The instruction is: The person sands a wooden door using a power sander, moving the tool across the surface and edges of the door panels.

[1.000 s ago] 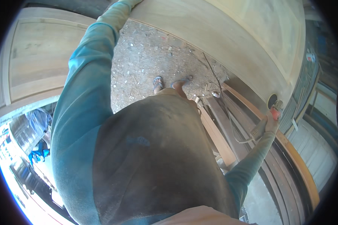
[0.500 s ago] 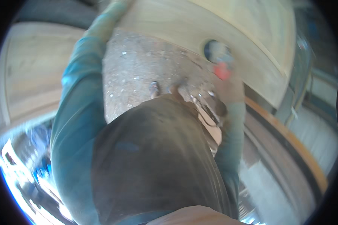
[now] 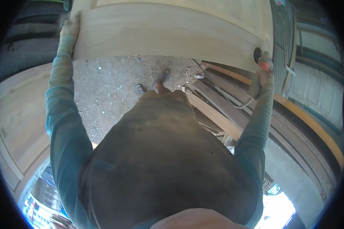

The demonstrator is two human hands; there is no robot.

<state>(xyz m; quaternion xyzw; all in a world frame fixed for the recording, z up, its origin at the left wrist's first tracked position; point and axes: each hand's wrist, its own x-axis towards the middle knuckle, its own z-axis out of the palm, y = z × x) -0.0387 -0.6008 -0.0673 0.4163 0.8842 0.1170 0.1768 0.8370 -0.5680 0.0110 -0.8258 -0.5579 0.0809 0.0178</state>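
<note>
Evidently bracing left hand (image 3: 69, 28): set at the left edge of a large, pale wooden panelled door (image 3: 160, 32), likely to steady it; its fingers are blurred, so I cannot tell whether they curl round that edge.
Right hand (image 3: 266, 77): fingers closed around a red-and-grey handheld power tool (image 3: 264, 66), a grip that would help control its angle.
Round dark disc (image 3: 257, 55): just ahead of the right fingers, at the door's right end; whether it touches the wood or spins, I cannot tell.
Door position: stretched between the two sets of fingers, its near edge within both arms' reach.
Slack grey cable (image 3: 239, 108): trailing from the tool's rear, left of the right fingers, the slack probably allowing reach.
Long pale-brown timber plank (image 3: 214, 113): nearer the body than the right fingers, and left of them.
Brands and writing: none readable on tool or door.
</note>
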